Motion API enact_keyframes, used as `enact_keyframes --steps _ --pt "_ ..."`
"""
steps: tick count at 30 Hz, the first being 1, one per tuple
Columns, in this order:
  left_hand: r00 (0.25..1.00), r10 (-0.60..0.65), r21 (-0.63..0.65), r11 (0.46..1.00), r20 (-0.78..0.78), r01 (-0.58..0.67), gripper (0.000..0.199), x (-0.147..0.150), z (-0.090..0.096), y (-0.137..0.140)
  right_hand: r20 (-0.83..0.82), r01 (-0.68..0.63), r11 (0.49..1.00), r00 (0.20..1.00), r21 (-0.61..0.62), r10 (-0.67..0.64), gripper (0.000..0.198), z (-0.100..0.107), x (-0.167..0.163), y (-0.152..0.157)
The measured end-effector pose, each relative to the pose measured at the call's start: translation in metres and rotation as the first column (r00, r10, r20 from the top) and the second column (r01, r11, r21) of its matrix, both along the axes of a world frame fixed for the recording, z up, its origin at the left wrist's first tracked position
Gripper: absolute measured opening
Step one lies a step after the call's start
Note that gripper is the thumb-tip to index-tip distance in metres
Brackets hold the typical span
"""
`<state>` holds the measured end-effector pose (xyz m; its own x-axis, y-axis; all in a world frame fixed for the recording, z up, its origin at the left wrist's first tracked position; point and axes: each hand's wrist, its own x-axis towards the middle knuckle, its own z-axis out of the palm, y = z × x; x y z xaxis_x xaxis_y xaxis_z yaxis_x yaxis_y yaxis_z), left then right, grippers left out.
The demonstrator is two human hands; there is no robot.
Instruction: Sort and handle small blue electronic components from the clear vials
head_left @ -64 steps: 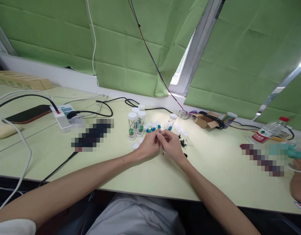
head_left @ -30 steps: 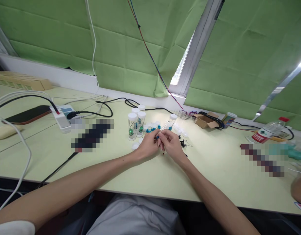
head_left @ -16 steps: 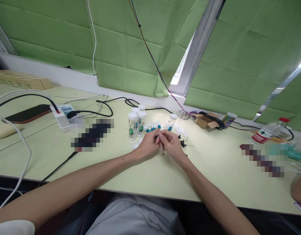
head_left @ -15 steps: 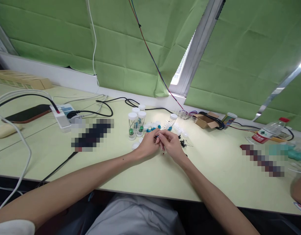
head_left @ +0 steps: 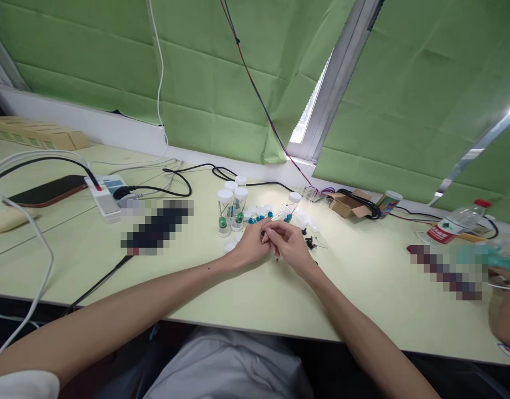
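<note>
My left hand and my right hand meet above the middle of the table, fingers pinched together and touching. Whatever small thing they hold is mostly covered by the fingers; a dark bit shows between them. Just beyond lie several small blue pieces. To the left of my hands stand several clear tubes with white caps, some with a green ball inside. A single capped tube stands behind my right hand. Small black parts with thin wires lie to its right.
A white power strip with cables and a dark phone are at the left. Toward the back right are an open cardboard box, a can and a red-capped bottle. Another person's arm rests at the right edge.
My hands stay together in nearly the same place, with a slight shift of the fingers. The other person's hand at the right edge has come further into view.
</note>
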<state>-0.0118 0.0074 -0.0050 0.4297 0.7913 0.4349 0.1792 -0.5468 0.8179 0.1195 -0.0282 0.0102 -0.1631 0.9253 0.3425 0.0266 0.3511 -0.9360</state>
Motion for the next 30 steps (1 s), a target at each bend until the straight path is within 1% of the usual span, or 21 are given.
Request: enact_keyframes --steps 6,12,16,24,30 --pt "1.0 0.012 0.034 0.999 -0.017 -0.012 0.026 -0.0002 0.0006 -0.0001 0.004 0.003 1.0 1.0 -0.004 -0.003 0.027 0.0012 -0.0004 -0.0005" --pt "1.0 -0.012 0.006 1.0 -0.01 0.012 0.035 -0.0003 0.0008 -0.001 0.025 0.02 1.0 0.999 0.004 -0.02 0.024 0.0017 -0.0005 -0.0006" --pt "1.0 -0.009 0.015 1.0 -0.008 0.009 0.04 0.0002 0.0006 -0.0008 0.049 0.037 0.999 0.998 0.025 -0.038 0.021 0.0007 -0.0004 -0.0007" --pt "1.0 -0.012 0.016 1.0 0.001 0.012 0.04 0.0007 -0.001 0.0002 0.074 0.047 0.999 0.996 0.027 -0.049 0.021 0.0006 -0.0008 -0.0011" --pt "0.999 -0.044 0.007 0.999 0.001 0.044 0.042 0.0016 -0.0025 0.0 0.091 0.054 0.998 0.994 0.031 -0.057 0.02 0.0 -0.0005 -0.0005"
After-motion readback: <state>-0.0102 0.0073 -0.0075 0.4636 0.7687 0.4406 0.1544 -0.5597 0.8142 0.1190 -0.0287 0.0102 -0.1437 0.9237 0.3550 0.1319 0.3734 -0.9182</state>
